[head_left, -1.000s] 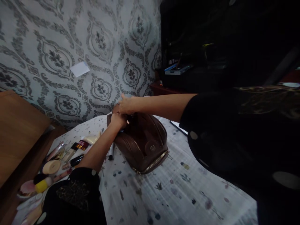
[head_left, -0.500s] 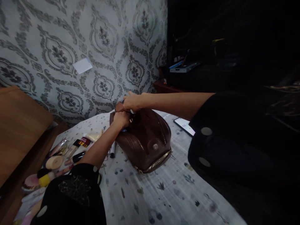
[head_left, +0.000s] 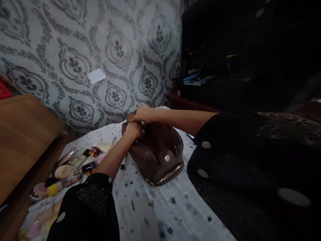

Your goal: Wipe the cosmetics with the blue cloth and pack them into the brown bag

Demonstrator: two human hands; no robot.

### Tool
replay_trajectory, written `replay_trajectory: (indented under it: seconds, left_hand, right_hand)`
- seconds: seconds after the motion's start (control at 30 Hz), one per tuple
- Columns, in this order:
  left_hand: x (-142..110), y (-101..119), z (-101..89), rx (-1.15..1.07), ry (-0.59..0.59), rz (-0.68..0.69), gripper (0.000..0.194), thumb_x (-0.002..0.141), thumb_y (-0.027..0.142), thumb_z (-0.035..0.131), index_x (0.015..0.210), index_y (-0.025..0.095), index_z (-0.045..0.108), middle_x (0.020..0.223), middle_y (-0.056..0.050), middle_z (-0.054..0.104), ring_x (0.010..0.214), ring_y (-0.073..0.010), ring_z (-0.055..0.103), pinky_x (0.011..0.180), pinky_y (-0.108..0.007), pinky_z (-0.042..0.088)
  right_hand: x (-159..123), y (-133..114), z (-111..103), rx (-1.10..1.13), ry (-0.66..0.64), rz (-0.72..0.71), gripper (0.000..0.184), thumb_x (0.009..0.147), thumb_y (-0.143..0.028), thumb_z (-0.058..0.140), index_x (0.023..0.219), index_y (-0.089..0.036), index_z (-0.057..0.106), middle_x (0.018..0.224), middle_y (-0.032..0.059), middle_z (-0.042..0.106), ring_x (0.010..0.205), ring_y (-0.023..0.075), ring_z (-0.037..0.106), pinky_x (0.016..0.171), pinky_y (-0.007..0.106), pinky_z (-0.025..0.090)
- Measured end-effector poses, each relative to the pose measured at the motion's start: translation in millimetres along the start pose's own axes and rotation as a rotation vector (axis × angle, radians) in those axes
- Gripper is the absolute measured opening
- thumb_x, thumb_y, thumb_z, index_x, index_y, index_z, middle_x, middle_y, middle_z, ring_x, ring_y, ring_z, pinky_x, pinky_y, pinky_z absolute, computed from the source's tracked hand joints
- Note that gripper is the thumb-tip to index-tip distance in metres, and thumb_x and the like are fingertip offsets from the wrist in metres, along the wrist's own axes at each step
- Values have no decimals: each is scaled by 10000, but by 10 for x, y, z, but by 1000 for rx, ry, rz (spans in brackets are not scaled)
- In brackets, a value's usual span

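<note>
A dark brown leather bag (head_left: 150, 167) with gold zips and a round snap lies on the white printed cloth, its top open. My left hand (head_left: 134, 130) is closed at the far end of the opening. What its curled fingers hold is hidden inside the bag. Just beyond it, my right hand (head_left: 145, 113) grips the far edge of the bag beside a lighter brown flap (head_left: 130, 117), one finger raised. A dark pen-like item (head_left: 123, 164) lies left of the bag, partly covered by my left forearm.
Several cosmetics, including a round compact (head_left: 63, 171), a yellow-capped item (head_left: 53, 189) and a cream tube (head_left: 104, 147), lie along the left of the cloth (head_left: 140, 214). A wooden box (head_left: 27, 140) stands farther left. A patterned wall (head_left: 100, 43) rises behind; a dark screen (head_left: 240, 67) is at right.
The view has shifted a little, so the scene sits slightly to the right. My right sleeve now hides most of the phone right of the bag. Both hands stay at the bag's far end.
</note>
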State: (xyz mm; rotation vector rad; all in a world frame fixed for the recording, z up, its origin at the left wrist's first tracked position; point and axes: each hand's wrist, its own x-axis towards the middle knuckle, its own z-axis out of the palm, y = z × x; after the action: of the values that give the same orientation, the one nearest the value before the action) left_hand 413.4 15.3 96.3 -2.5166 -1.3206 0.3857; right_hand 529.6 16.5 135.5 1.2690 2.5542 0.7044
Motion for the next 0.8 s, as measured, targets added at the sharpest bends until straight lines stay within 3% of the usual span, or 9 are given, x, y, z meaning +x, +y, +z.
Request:
replay_trajectory:
  seconds: [0.4,0.57,0.8]
  left_hand:
    - [-33,5,6,-22,-17,-2,284,878,329,631,1127,233,730,1245,-111,705,1160,-260,659,965,-321,521]
    - [-10,1,10,-30,-20,-8,346,820,339,706,1152,238,714,1255,-106,697,1173,-266,648,960,-314,523]
    - [19,-17,64,-100,1,4,330,921,338,638,1212,182,641,1274,-116,640,1152,-259,627,962,-423,531]
  right_hand:
    - [34,28,130,20,44,17,357,819,-178,661,1166,-260,681,1036,78,723,1137,283,565,920,434,398]
    - [-36,-12,60,21,28,26,359,817,-183,668,1170,-245,672,1051,89,721,1151,283,559,936,425,385]
    - [-224,-217,-147,79,26,49,240,878,-109,586,1088,-172,682,1111,112,714,1178,282,538,1012,460,351]
